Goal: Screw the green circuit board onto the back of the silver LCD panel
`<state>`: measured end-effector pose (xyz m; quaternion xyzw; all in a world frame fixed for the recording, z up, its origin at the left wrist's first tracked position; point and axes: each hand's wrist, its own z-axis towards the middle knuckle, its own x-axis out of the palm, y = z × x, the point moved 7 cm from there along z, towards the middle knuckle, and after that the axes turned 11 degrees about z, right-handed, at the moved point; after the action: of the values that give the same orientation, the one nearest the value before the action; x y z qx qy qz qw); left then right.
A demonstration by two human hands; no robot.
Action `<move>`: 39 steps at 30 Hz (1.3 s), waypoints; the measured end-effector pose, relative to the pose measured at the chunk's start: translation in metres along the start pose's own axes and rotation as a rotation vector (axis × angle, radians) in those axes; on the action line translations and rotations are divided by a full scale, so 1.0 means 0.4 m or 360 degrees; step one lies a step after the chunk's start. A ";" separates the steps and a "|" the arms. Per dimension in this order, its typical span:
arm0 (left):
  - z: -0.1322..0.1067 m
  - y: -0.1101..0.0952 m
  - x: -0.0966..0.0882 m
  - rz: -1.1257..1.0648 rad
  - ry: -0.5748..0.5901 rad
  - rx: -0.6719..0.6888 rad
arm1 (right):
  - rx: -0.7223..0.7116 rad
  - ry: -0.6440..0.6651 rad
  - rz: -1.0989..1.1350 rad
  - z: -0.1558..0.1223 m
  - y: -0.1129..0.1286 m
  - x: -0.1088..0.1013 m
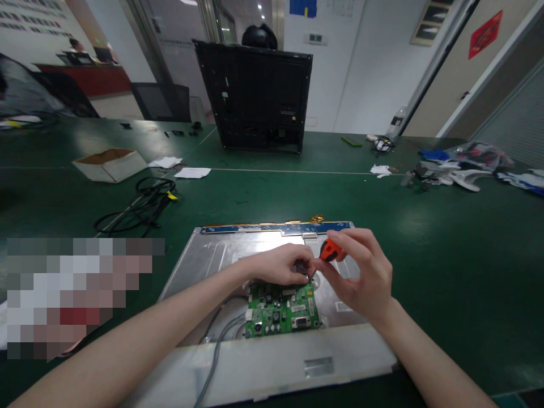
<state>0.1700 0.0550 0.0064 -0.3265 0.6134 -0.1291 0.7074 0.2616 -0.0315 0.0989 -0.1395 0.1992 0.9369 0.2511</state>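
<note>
A green circuit board (280, 311) lies on the metal back of a flat display panel (204, 255). At the board's far right corner, my left hand (280, 263) has its fingers curled and pinched; what they grip is hidden. My right hand (365, 272) holds a short orange and black screwdriver (330, 249) between thumb and fingers, tilted, with its tip end down by the left fingertips. Along the panel's far edge runs a blue circuit strip (255, 229). Grey cables (216, 351) leave the board's left side and cross the panel's near edge.
A black monitor housing (259, 96) stands upright at the back of the green table (272, 195). Black cables (144, 204) and an open box (111, 164) are on the left. Plastic bags and gloves (450, 170) lie far right. A person (76, 45) sits in the background.
</note>
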 end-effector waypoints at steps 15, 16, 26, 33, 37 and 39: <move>0.002 0.008 0.004 -0.0061 -0.0004 0.0015 | 0.0029 0.0021 -0.0011 -0.006 0.002 0.002; 0.002 0.009 0.003 -0.0066 0.0000 0.0013 | 0.0028 0.0014 -0.0003 -0.006 0.001 0.002; 0.002 0.007 -0.002 -0.0151 -0.0029 0.0027 | 0.0059 -0.0002 -0.0133 -0.012 -0.005 -0.001; 0.001 0.007 -0.003 -0.0180 -0.0036 0.0020 | 0.0039 -0.0001 -0.0140 -0.008 0.000 -0.002; 0.000 0.015 0.002 -0.0193 -0.0026 0.0017 | 0.0037 0.0002 -0.0142 -0.014 -0.003 0.001; 0.001 0.019 0.005 -0.0190 -0.0011 0.0012 | 0.0051 0.0010 -0.0153 -0.018 -0.007 0.003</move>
<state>0.1690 0.0596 0.0002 -0.3605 0.5898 -0.1723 0.7018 0.2632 -0.0318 0.0912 -0.1479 0.2080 0.9200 0.2974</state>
